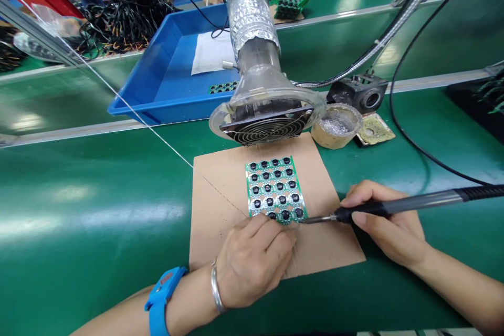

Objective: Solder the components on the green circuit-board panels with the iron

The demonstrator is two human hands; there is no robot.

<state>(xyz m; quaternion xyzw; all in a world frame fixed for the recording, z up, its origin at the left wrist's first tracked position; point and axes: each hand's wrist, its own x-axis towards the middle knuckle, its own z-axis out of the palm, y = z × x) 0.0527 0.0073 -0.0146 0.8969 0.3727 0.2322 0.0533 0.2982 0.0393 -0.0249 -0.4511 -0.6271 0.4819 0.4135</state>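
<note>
A green circuit board panel (275, 188) with rows of black round parts lies on a brown cardboard sheet (220, 205). My left hand (252, 260), with a blue wrist strap and a metal bangle, has its fingers curled and pinched at the panel's near edge, where a thin solder wire (157, 134) runs in from the upper left. My right hand (388, 228) grips a black soldering iron (397, 206). Its tip touches the panel's near right corner.
A fume extractor with a fan grille (268, 126) and foil duct hangs just behind the panel. A solder pot (336, 126), a sponge tray (374, 131) and an iron stand (360, 92) sit right. A blue bin (165, 73) lies behind. Other people work at the far side.
</note>
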